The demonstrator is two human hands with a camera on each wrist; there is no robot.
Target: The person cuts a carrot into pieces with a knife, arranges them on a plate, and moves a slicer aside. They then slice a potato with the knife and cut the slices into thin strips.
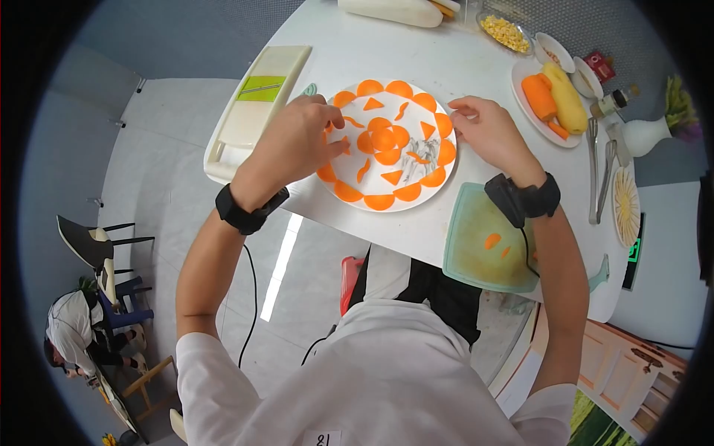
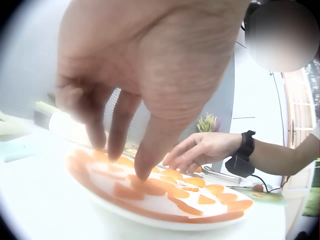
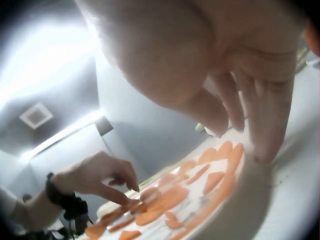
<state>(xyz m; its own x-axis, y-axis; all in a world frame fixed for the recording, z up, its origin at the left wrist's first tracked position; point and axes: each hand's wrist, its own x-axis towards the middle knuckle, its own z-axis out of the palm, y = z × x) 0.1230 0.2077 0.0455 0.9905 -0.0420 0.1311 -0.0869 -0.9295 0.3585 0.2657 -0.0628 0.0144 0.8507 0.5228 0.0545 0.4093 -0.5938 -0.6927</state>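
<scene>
A round white plate [image 1: 346, 167] with a dark painted pattern carries orange carrot slices. Half-round slices [image 1: 379, 201] ring its rim, and triangles [image 1: 392, 178] and wavy strips lie inside that ring. Overlapping rounds [image 1: 383, 139] form a flower at the centre. My left hand [image 1: 296, 137] reaches over the plate's left side, thumb and fingers spread apart and pointing down, tips right at the carrot pieces [image 2: 129, 192]. At the right rim, my right hand [image 1: 487, 132] has its fingers loosely bent, fingertips beside the plate's edge and nothing in them.
A slicer [image 1: 249, 111] with a green panel lies left of the plate. A green cutting board [image 1: 476, 238] with carrot scraps is at the front right. Farther right are a plate with carrot chunks [image 1: 539, 97], tongs [image 1: 593, 171] and a white vase [image 1: 643, 137].
</scene>
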